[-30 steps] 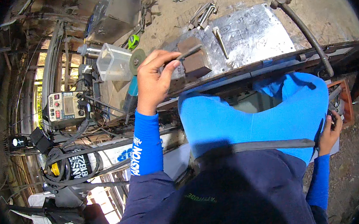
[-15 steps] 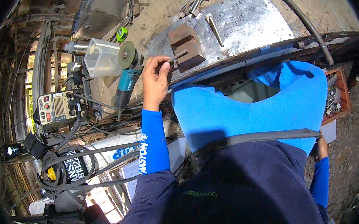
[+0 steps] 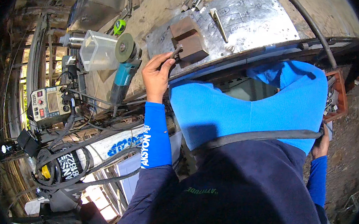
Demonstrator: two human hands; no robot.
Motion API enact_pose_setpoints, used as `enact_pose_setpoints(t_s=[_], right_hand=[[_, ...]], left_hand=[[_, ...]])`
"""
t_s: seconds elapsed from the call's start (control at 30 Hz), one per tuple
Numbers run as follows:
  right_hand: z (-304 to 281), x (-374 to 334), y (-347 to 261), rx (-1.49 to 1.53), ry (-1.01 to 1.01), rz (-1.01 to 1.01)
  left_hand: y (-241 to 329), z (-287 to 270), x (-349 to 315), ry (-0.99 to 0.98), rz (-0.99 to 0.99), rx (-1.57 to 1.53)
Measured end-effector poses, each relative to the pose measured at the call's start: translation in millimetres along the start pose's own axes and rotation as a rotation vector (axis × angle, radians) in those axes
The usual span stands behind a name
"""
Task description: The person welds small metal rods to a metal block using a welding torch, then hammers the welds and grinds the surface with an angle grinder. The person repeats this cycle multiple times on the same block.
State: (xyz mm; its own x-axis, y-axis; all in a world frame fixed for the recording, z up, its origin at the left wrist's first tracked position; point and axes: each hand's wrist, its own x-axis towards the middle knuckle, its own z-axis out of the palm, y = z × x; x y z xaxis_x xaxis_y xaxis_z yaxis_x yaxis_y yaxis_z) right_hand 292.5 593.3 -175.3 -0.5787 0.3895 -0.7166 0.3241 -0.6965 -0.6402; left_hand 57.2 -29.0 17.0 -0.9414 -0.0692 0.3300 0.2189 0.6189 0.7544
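Note:
My left hand (image 3: pixel 159 77) pinches a short metal rod (image 3: pixel 176 51) between thumb and fingers. The rod's free end lies against the near left side of a brown steel block (image 3: pixel 189 40) with a groove across its top. The block sits on a marked metal sheet (image 3: pixel 248 23). Low beside my right thigh, my right hand (image 3: pixel 321 145) is closed at the end of a thick black cable (image 3: pixel 255 136) that crosses my lap. Most of its fingers are hidden. An angle grinder (image 3: pixel 125 74) lies just left of my left hand.
A tapered metal piece (image 3: pixel 218 24) lies on the sheet, with a hammer (image 3: pixel 306 15) at its right. Left of the grinder stand a clear plastic bin (image 3: pixel 94 55) and a welding machine (image 3: pixel 49 103). An orange crate (image 3: pixel 340 94) of metal parts is beside my right knee.
The view has shifted slightly. My left hand still holds the rod, now tilted more upward beside the block. My right hand shows more and has moved slightly up along my thigh.

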Motion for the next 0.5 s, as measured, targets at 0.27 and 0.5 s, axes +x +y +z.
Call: enact_pose_setpoints(t_s=[0.27, 0.5], right_hand=[[-26, -7, -65, 0.235, 0.014, -0.381], [161, -89, -144, -0.088, -0.084, -0.720]], left_hand=[[-3, 5, -7, 0.044, -0.072, 0.007], [-15, -4, -5, -0.011, -0.012, -0.041]])
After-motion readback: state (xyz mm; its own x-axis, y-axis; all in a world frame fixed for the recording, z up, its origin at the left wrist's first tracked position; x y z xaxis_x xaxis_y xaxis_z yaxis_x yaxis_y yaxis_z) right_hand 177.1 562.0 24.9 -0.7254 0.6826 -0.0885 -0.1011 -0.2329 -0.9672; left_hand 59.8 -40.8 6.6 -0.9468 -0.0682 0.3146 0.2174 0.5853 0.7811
